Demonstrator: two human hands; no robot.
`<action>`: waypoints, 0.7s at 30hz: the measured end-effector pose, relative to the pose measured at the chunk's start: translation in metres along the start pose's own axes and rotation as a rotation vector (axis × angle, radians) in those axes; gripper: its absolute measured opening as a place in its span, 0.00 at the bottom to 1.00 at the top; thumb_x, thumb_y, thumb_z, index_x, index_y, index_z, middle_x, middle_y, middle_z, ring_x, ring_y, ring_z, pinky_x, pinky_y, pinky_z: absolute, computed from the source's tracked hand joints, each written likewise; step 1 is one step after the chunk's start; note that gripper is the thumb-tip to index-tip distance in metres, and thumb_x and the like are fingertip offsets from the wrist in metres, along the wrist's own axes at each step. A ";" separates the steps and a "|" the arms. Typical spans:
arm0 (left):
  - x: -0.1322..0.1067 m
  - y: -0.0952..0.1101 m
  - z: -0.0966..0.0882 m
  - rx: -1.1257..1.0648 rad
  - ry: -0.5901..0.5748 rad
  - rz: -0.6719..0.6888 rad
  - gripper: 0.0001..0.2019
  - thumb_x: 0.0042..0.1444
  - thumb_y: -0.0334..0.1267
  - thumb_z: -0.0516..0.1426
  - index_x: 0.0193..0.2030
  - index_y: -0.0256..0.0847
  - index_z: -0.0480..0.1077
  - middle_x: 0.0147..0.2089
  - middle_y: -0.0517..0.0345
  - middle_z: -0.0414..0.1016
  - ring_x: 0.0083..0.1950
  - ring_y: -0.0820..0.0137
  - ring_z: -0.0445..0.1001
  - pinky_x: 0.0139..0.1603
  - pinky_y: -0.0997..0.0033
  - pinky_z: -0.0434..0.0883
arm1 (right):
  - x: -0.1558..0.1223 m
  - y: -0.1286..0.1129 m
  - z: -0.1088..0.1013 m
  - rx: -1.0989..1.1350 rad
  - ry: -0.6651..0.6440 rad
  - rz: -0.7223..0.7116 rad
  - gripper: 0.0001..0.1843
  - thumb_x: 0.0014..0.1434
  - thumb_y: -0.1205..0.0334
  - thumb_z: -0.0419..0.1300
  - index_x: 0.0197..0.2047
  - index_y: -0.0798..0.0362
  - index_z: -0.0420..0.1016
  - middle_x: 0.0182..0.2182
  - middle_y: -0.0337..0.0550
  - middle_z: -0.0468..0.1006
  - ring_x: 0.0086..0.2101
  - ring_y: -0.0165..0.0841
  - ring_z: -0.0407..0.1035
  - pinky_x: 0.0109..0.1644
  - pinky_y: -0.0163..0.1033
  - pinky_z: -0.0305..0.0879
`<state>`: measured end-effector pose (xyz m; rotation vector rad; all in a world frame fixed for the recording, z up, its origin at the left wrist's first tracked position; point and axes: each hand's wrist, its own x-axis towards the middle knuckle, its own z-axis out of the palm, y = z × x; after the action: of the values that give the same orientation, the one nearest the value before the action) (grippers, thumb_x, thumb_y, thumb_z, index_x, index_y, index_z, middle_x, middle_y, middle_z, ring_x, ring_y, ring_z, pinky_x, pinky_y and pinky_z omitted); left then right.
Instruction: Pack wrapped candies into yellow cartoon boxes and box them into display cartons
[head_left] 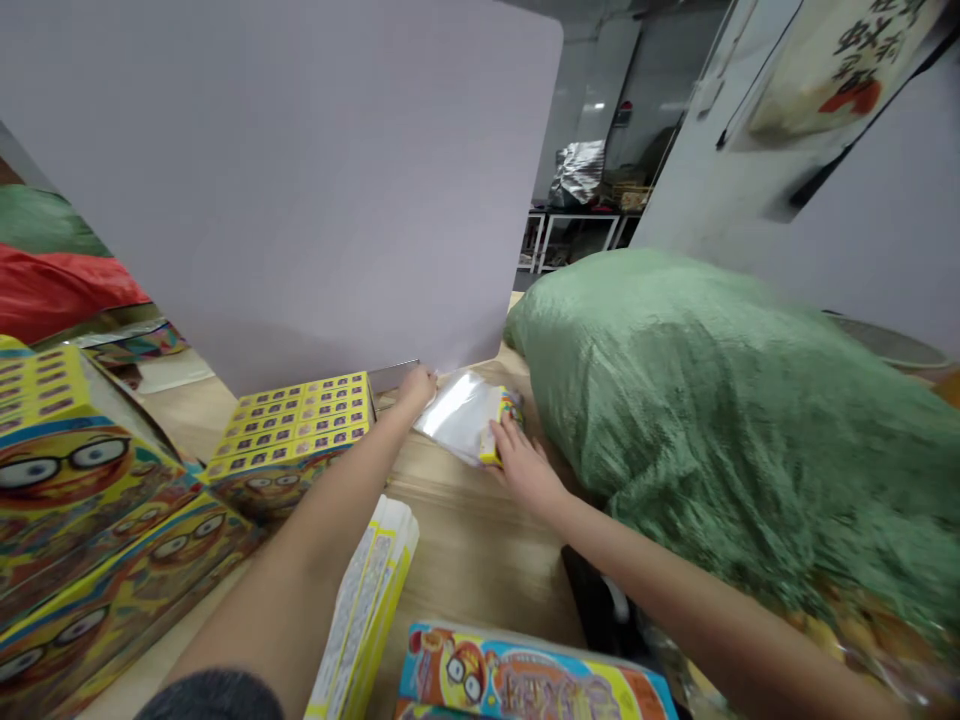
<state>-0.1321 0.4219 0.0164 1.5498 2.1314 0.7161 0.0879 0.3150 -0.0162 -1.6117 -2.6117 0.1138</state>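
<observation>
Left hand at the far edge of the tabletop, fingers bunched and pinching the upper corner of a clear plastic bag; right hand spread flat over the bag's near right end, fingers lying on a colourful packet inside it, exact grip hard to see; bag lies flat on the tabletop between both hands, near the far edge, just in front of a tall pale lilac board; yellow box with rows of small printed labels on top sits just left of the bag, close to the left hand; more yellow boxes printed with a cartoon face in glasses are stacked at the left edge; stack of white and yellow flat packs lies on the tabletop under the left forearm, toward the near edge; orange, blue and yellow printed box sits at the near edge; big green woven sack bulges along the right side, touching the right forearm or nearly so; red sack and green sack lie off to the left beyond the tabletop; dark sleeve shows on the left arm at the bottom edge; white shelves stand in the background, a silver foil bag on top.
</observation>
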 end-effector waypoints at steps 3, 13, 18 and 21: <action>-0.006 0.004 -0.007 -0.061 0.058 0.016 0.15 0.62 0.43 0.56 0.51 0.36 0.68 0.50 0.51 0.72 0.47 0.66 0.74 0.48 0.58 0.74 | 0.022 -0.016 0.007 -0.037 -0.129 -0.096 0.36 0.61 0.64 0.52 0.70 0.52 0.46 0.70 0.54 0.44 0.66 0.55 0.43 0.62 0.66 0.49; -0.014 0.058 -0.130 -0.425 0.616 0.184 0.08 0.66 0.36 0.45 0.41 0.38 0.63 0.39 0.56 0.76 0.33 0.75 0.76 0.36 0.75 0.69 | 0.034 -0.016 0.016 0.024 -0.089 -0.055 0.40 0.48 0.63 0.65 0.65 0.55 0.61 0.66 0.61 0.57 0.62 0.64 0.51 0.59 0.66 0.54; -0.058 0.110 -0.220 -0.660 0.835 0.401 0.09 0.69 0.37 0.40 0.45 0.39 0.58 0.44 0.59 0.72 0.37 0.79 0.76 0.37 0.80 0.69 | 0.025 -0.013 -0.004 0.130 0.015 -0.113 0.34 0.48 0.62 0.66 0.59 0.56 0.68 0.61 0.61 0.65 0.59 0.55 0.60 0.57 0.54 0.62; -0.117 0.134 -0.250 -0.837 0.543 0.610 0.06 0.67 0.38 0.45 0.42 0.40 0.59 0.44 0.58 0.74 0.35 0.77 0.78 0.35 0.78 0.71 | 0.021 -0.009 -0.040 0.202 0.110 -0.149 0.29 0.53 0.61 0.64 0.57 0.58 0.68 0.57 0.62 0.69 0.57 0.50 0.65 0.56 0.52 0.64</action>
<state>-0.1466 0.3027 0.2981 1.5690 1.2509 2.0953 0.0741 0.3308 0.0253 -1.3170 -2.5327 0.2632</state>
